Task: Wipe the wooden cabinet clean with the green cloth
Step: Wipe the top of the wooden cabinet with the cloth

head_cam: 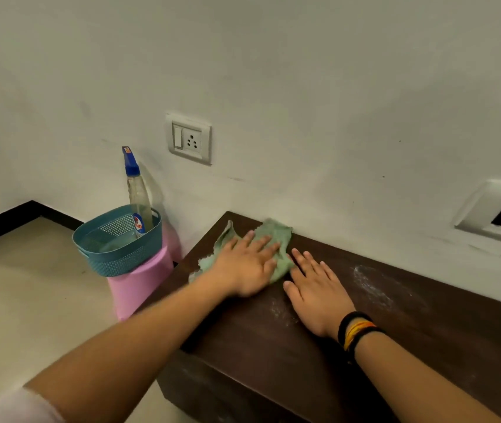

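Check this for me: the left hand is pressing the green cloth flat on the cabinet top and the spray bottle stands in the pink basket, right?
Not quite. The head view shows the spray bottle standing in a blue basket; the pink thing is the stool under it. The rest holds.

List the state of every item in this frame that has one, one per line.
green cloth: crumpled, lying on the cabinet top, pressed under the left hand
left hand: flat, fingers spread on the cloth
right hand: flat on bare wood, beside the cloth
wooden cabinet: whitish dusty patches on top
spray bottle: upright in the basket
teal basket: sitting on the pink stool
wall socket: nothing plugged in
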Demonstrator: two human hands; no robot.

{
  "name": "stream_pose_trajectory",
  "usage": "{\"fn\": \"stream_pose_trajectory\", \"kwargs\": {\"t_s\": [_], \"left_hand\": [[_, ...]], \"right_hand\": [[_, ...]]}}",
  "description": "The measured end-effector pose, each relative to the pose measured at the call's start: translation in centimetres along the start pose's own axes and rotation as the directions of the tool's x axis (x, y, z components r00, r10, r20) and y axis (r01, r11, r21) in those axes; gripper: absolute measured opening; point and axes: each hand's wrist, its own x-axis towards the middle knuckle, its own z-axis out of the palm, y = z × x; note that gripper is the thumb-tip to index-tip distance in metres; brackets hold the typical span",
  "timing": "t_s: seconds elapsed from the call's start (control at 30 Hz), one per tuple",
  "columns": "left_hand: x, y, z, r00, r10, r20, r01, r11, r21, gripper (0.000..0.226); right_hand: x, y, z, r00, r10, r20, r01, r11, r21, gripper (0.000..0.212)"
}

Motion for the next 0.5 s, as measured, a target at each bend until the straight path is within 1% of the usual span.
{"fn": "stream_pose_trajectory", "kwargs": {"t_s": [0.07,0.13,0.17,0.2,0.23,0.27,0.3,0.33,0.37,0.4,0.43,0.5], "left_hand": [[2.5,-2.7,-1.3,0.992,-0.118,0.033,0.118,0.993,-0.006,0.056],[0.3,-3.7,-0.5,0.974,-0.224,0.009,0.224,0.974,0.015,0.057],[-1.8,-2.9,0.3,0.973,-0.229,-0.008,0.229,0.973,0.026,0.057],[-3.8,-1.3,0.8,0.982,-0.190,-0.023,0.190,0.981,0.028,0.057],[-4.7,0.4,1.1,0.993,-0.116,-0.026,0.117,0.993,0.032,0.057],[-4.1,1.5,1.2,0.999,-0.046,-0.018,0.047,0.998,0.041,0.056],[-2.5,1.8,0.8,1.000,-0.012,-0.002,0.012,1.000,0.024,0.055],[-0.5,1.4,0.1,1.000,-0.012,0.018,0.012,1.000,0.006,0.055],[1.2,0.6,-0.7,0.998,-0.043,0.048,0.044,0.999,-0.014,0.055],[2.1,-0.7,-1.2,0.993,-0.107,0.057,0.108,0.994,-0.012,0.055],[1.9,-2.1,-1.2,0.982,-0.186,0.033,0.186,0.983,0.001,0.056],[-1.3,-2.7,0.1,0.965,-0.259,-0.023,0.260,0.966,0.012,0.058]], "right_hand": [[-0.1,0.0,-0.1,1.000,0.001,-0.002,-0.001,1.000,0.013,0.061],[-0.2,0.0,0.0,1.000,0.001,-0.007,-0.001,1.000,0.022,0.061],[-0.4,0.1,0.1,1.000,0.002,-0.004,-0.002,1.000,0.017,0.061],[-0.4,0.1,0.2,1.000,0.002,-0.002,-0.002,1.000,0.011,0.062],[-0.4,0.1,0.1,1.000,0.001,0.001,-0.001,1.000,0.002,0.062],[-0.3,0.1,-0.1,1.000,0.003,0.002,-0.003,1.000,-0.012,0.062],[-0.1,0.0,-0.3,1.000,-0.001,0.003,0.001,1.000,-0.021,0.062],[0.2,0.0,-0.4,1.000,-0.008,0.003,0.009,1.000,-0.014,0.062],[0.2,0.0,-0.4,1.000,-0.007,0.005,0.007,1.000,0.002,0.062],[0.1,-0.1,-0.3,1.000,-0.002,0.000,0.002,1.000,0.015,0.062],[0.2,-0.3,-0.1,1.000,-0.001,-0.007,0.001,1.000,0.019,0.062],[-0.1,-0.4,0.0,1.000,0.002,0.001,-0.002,1.000,0.020,0.063]]}}
